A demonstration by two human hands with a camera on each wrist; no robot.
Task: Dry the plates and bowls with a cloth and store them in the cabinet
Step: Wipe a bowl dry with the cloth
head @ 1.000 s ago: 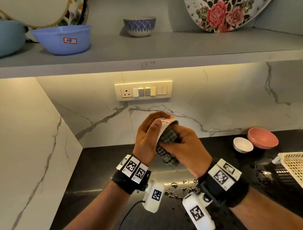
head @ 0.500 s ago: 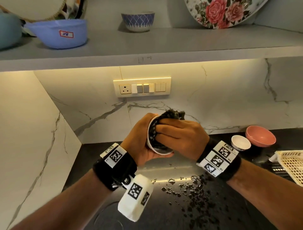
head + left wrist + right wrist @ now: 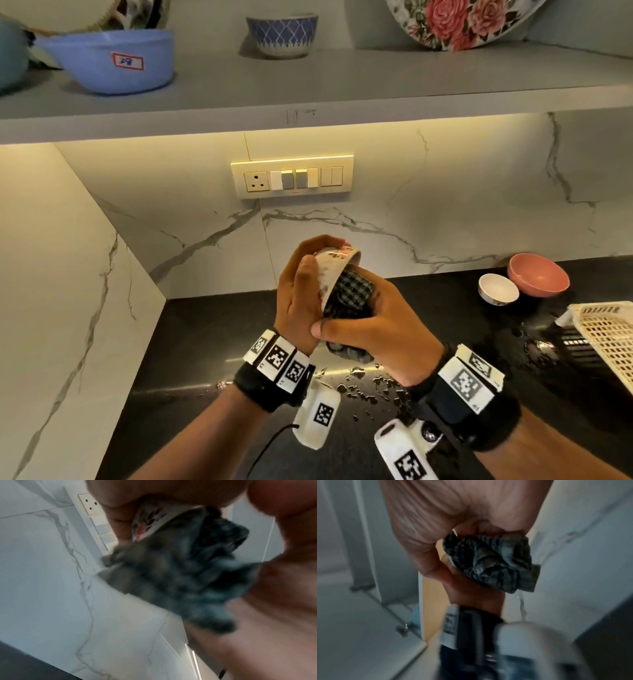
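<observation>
Above you the grey cabinet shelf has 1 big rose-printed plate and a lavender plastic bowl. Over the wet black counter, your left hand grips a small white floral bowl, tipped sideways. Your right hand clutches a bunched dark checked cloth, probably pressed into its mouth.

To my left the dark desk lies bare up to the marble side wall, so my hands could pass there. To my right a small white bowl, a pink bowl and a cream basket stand in the way. On the shelf above, open room lies between the patterned bowl and the lilac bowl.
</observation>
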